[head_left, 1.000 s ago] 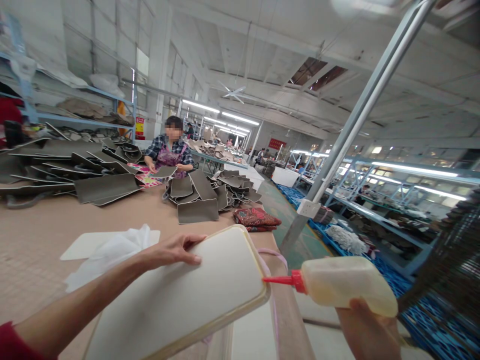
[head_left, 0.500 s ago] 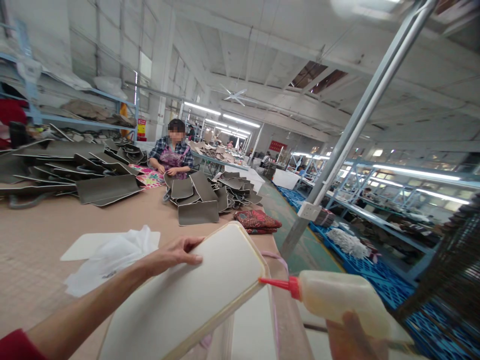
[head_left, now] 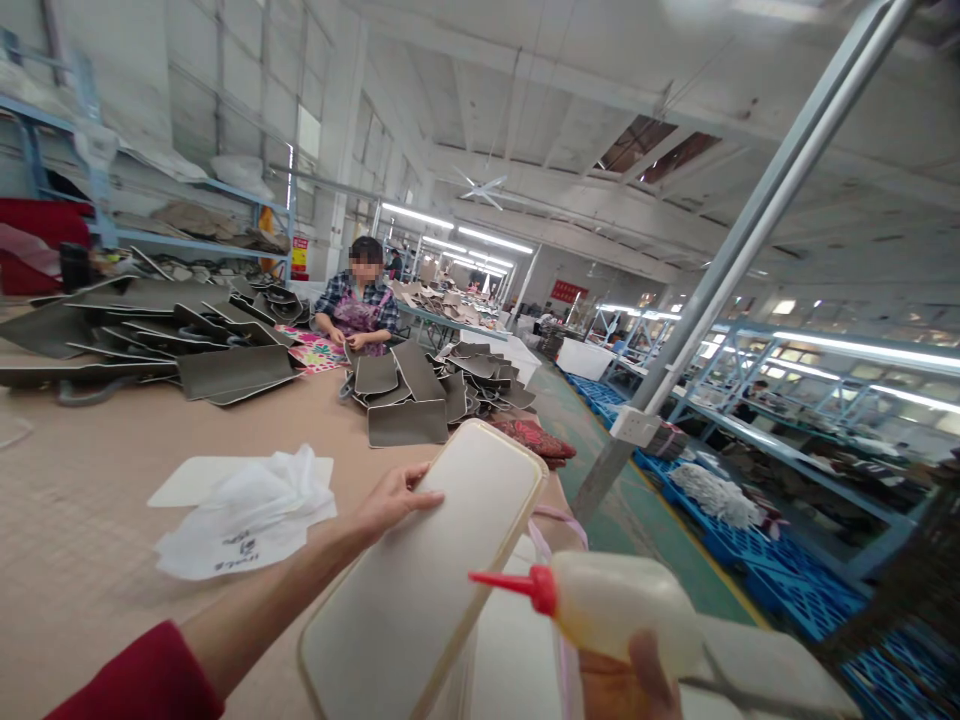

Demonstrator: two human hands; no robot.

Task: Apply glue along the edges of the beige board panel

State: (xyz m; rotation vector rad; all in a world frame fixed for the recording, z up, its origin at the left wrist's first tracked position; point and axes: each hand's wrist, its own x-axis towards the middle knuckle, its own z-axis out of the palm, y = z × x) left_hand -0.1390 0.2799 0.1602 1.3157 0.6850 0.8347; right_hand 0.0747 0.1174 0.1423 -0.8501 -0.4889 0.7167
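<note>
A cream-white board [head_left: 405, 570] with rounded corners and a yellowish edge lies tilted in front of me. My left hand [head_left: 397, 505] grips its upper left edge, thumb on the top face and fingers out of sight beneath. In my right hand [head_left: 630, 675] is a translucent squeeze bottle [head_left: 622, 600] of yellowish liquid, held on its side. Its red nozzle points left and its tip shows over the board's right part; whether it touches is not clear. More white boards [head_left: 514, 640] lie below the right edge of the held one.
Crumpled white plastic [head_left: 255, 510] with dark marks lies on another white board. Grey-brown panels [head_left: 240, 372] are piled across the brown table [head_left: 75, 520]. A co-worker [head_left: 360, 300] sits at the far side. Folded red patterned cloth [head_left: 536, 440] lies near the table's right edge, by a metal post [head_left: 675, 340].
The board has turned steeper, and more of its lower end shows. The bottle's nozzle has moved left and slightly down, from the board's right edge to over its face.
</note>
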